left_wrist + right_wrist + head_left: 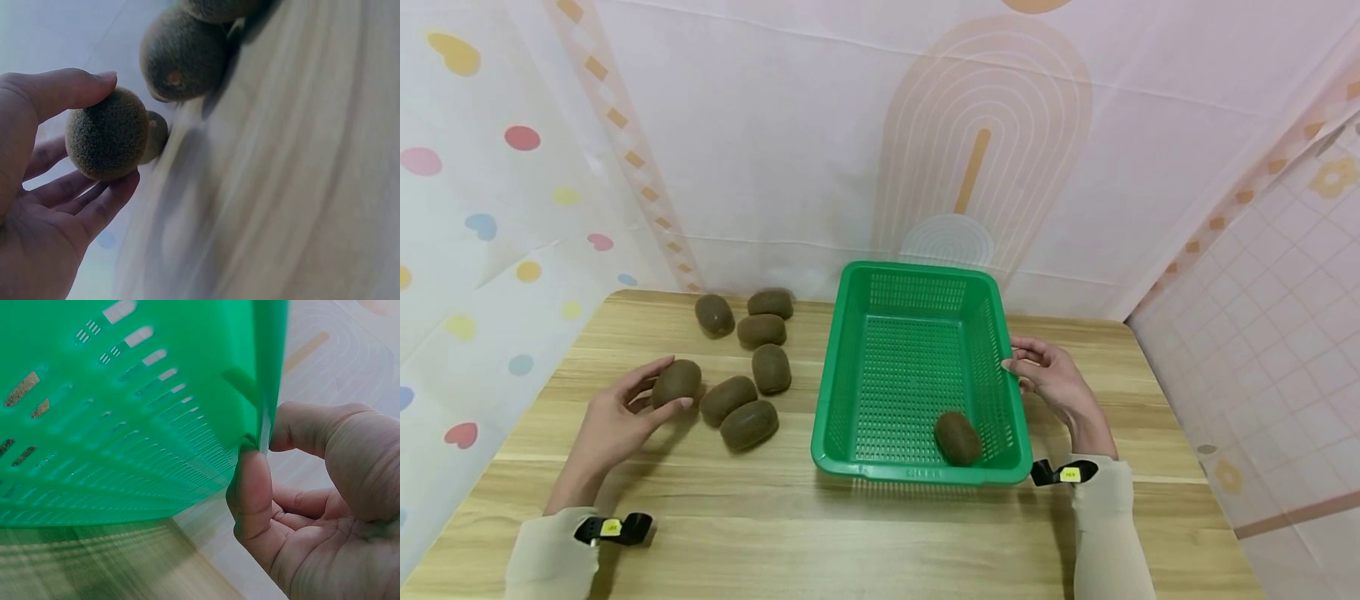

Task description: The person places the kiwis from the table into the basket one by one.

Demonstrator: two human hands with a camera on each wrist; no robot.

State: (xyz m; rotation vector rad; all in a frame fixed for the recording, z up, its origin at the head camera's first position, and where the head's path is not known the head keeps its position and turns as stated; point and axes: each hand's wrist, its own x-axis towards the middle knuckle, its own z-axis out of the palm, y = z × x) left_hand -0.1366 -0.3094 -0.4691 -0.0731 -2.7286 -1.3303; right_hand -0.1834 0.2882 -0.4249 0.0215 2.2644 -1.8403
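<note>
Between thumb and fingers my left hand (617, 421) holds a brown fuzzy kiwi (677, 382), raised off the table in the left wrist view, where the held kiwi (107, 134) has a shadow below it. Just right of that hand, several more kiwis (749, 426) lie in a loose cluster. A green plastic basket (922, 475) with slotted walls stands right of centre, one kiwi (958, 438) in its near right corner. My right hand (1054, 379) pinches the basket's right rim; in the right wrist view the thumb and a bent finger (255, 487) grip that rim from either side.
The wood-grain table (880, 550) reaches back to a patterned cloth wall (775, 150), with further cloth walls at left and right. At the back left, kiwis (714, 316) lie close to the wall. Black camera straps (613, 527) sit on both wrists.
</note>
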